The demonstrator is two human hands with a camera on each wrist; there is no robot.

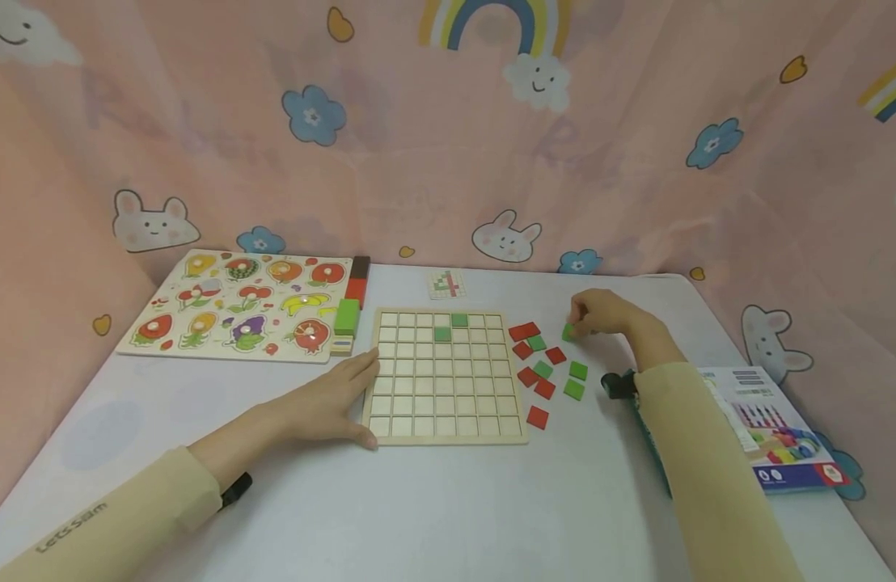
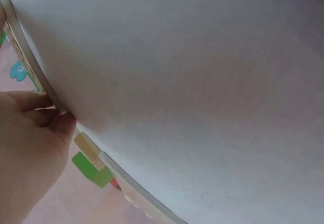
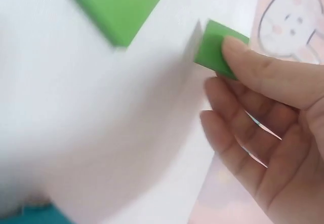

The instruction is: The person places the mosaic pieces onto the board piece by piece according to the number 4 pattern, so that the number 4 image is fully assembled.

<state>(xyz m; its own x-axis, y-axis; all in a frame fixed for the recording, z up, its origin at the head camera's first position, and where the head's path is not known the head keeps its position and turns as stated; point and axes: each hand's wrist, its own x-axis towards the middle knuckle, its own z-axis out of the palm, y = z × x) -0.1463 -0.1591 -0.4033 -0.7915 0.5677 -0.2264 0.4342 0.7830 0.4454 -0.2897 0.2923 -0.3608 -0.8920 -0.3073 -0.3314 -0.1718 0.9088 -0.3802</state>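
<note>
So the right hand (image 1: 604, 313) has a green tile (image 3: 208, 50) pinched between thumb and fingers, off to the right of the grid board (image 1: 445, 440), near the loose red and green tiles (image 1: 538, 417). Can't tell if it's touching the worktop (image 1: 448, 517). Left hand (image 1: 331, 404) is spread along the board's left edge, thumb by the near corner. Two green squares (image 1: 443, 334) sit in the grid, corner to corner. There's a little pattern card (image 1: 446, 284) just behind the board, plus a fruit puzzle (image 1: 226, 352) on the left.
</note>
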